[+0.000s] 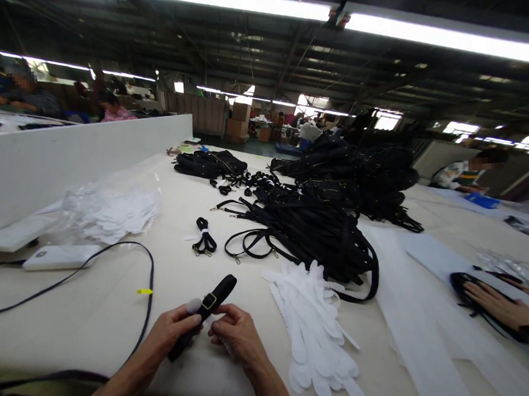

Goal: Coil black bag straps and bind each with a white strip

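My left hand [176,327] grips a folded black strap [223,288] with a brass-coloured slide buckle [209,300], tilted up to the right. Close beside it, the fingers of my right hand [238,334] are pinched together. A bit of white strip with a notched edge shows at these fingers, mostly hidden by the hand. To the right lies a pile of white notched strips [314,334]. Further back are a tied bundle of black strap [204,236] with metal clips and a heap of loose black straps [313,231].
Black bags [349,167] are stacked behind the straps. At left are a plastic bag of white pieces [119,209], a white power bank [61,257] and a black cable [151,274]. A co-worker's hand [497,308] rests on a black item at right, near long white sheets [406,309].
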Action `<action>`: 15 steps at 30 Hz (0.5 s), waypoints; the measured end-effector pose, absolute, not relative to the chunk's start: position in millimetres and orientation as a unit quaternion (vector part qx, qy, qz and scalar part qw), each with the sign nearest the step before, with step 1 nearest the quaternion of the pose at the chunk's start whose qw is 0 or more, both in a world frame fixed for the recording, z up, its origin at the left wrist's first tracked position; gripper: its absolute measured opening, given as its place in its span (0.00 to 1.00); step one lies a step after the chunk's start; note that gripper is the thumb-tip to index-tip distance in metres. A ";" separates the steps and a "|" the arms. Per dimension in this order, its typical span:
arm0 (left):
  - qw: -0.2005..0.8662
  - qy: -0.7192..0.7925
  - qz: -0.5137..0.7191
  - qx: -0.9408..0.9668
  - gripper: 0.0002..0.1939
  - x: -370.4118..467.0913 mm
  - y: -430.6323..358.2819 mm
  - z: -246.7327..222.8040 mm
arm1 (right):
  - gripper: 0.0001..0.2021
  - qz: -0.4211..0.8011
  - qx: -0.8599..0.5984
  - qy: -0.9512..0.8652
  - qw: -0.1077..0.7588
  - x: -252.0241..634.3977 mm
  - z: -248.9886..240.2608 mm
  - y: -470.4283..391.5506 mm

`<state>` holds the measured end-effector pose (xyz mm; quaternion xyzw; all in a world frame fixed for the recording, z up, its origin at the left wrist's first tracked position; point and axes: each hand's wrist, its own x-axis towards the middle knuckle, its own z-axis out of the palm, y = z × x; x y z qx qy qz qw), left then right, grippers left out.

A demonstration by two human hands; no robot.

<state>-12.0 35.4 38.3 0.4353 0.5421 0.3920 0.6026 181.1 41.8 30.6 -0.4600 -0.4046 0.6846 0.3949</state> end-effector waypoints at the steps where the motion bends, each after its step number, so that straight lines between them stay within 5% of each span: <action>1: 0.573 0.549 0.389 0.468 0.19 -15.4 36.7 40.5 | 0.16 0.677 -0.464 -0.402 0.405 180.5 30.6 38.7; 6: 0.426 0.555 0.327 0.635 0.14 -22.9 36.0 41.6 | 0.09 0.656 -0.444 -0.436 0.428 176.6 34.0 21.0; 15: 0.234 0.568 0.258 0.746 0.17 -12.4 17.9 16.5 | 0.22 0.551 -0.445 -0.597 0.376 173.3 39.2 10.6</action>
